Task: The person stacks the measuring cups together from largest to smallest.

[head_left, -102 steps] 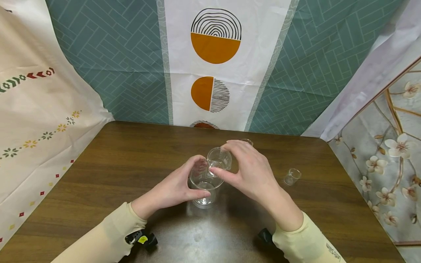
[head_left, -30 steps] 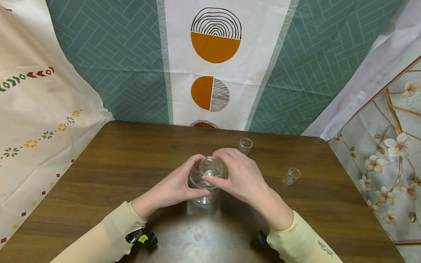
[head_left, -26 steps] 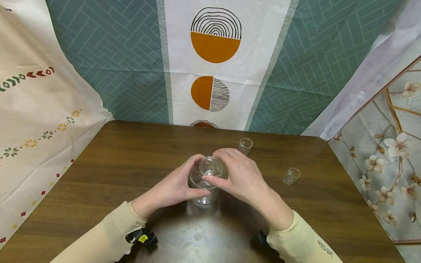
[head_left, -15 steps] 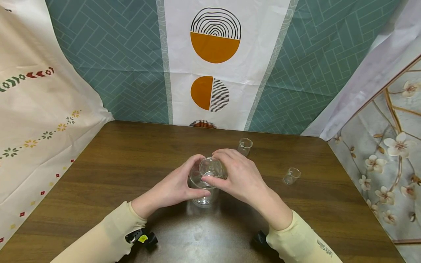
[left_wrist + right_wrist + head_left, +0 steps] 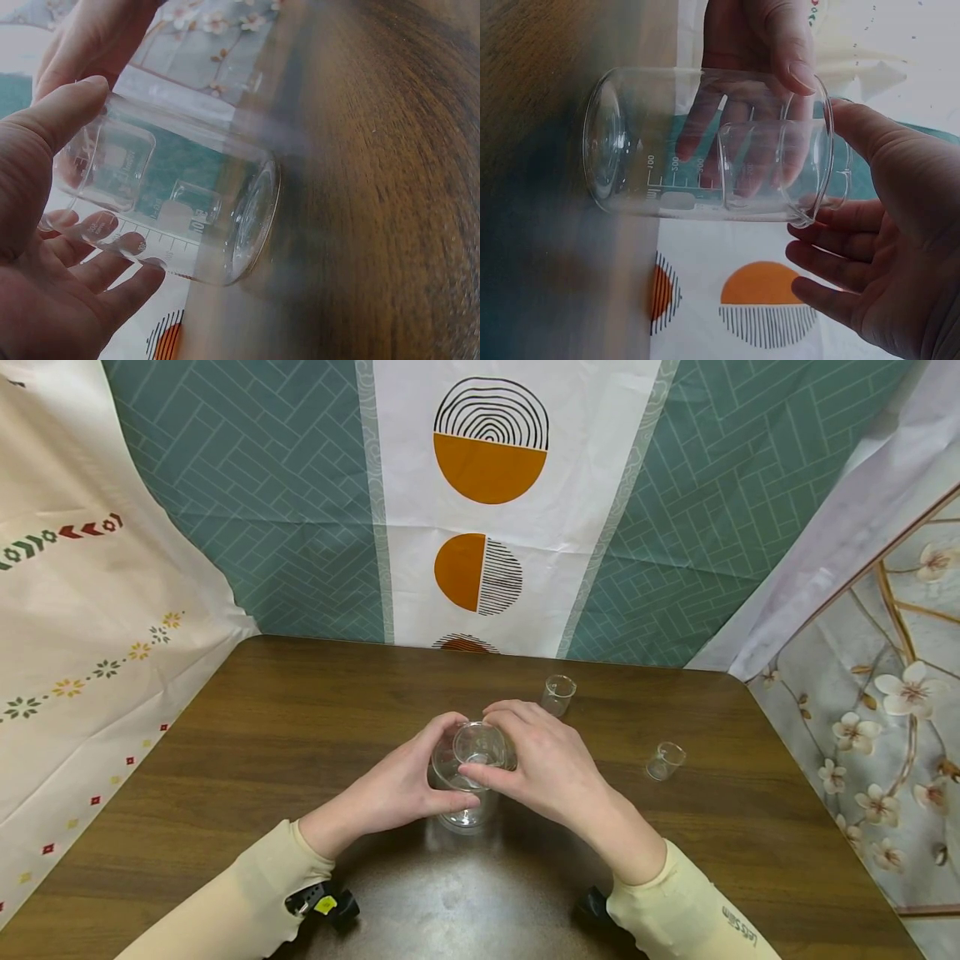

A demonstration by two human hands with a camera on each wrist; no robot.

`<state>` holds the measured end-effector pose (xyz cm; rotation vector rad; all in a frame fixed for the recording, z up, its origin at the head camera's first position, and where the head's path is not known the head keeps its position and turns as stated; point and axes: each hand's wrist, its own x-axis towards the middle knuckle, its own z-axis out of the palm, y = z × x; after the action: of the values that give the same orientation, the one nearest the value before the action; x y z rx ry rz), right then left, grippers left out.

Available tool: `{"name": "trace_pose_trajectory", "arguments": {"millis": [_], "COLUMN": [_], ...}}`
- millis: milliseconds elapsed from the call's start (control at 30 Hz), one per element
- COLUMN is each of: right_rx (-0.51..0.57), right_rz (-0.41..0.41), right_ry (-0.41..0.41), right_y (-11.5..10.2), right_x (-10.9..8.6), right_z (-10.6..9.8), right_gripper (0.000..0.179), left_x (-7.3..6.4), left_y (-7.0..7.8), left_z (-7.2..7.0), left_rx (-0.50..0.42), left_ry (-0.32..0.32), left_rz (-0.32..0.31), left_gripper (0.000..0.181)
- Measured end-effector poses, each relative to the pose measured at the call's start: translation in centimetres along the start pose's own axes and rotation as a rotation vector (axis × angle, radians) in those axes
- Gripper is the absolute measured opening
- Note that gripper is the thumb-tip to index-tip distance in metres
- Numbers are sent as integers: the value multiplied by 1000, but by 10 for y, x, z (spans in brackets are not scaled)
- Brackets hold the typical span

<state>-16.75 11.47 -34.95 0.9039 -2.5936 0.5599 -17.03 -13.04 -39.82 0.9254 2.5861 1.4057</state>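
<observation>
A large clear glass beaker (image 5: pixel 463 818) with white volume marks stands upright on the table. My left hand (image 5: pixel 390 781) grips it near the top, thumb on the near side and fingers spread round the far side. Inside its mouth sits a smaller glass beaker (image 5: pixel 478 742), which my right hand (image 5: pixel 543 760) holds by the rim between thumb and fingers. In the right wrist view the small beaker (image 5: pixel 739 154) reaches about halfway down the large one, its base above the large beaker's floor, its rim sticking out past the lip.
Two more small glass beakers stand on the brown wooden table (image 5: pixel 315 718): one beaker (image 5: pixel 558 696) behind my right hand, another beaker (image 5: pixel 666 762) to its right. Patterned cloths (image 5: pixel 300 510) hang along the back and sides of the table.
Earlier my right hand held the small beaker tilted at the large beaker's right rim. It has moved left and lowered it into the mouth, slightly lower still lately. My left hand stays put.
</observation>
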Motion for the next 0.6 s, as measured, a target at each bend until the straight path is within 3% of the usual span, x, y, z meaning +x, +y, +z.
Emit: {"name": "trace_pose_trajectory", "arguments": {"millis": [600], "right_rx": [-11], "right_rz": [7], "right_ry": [-17], "right_y": [0], "right_x": [0], "right_z": [2], "right_gripper": [66], "left_x": [0], "left_y": [0], "left_z": [0], "left_rx": [12], "left_ry": [1], "left_rz": [-2], "left_gripper": [89]}}
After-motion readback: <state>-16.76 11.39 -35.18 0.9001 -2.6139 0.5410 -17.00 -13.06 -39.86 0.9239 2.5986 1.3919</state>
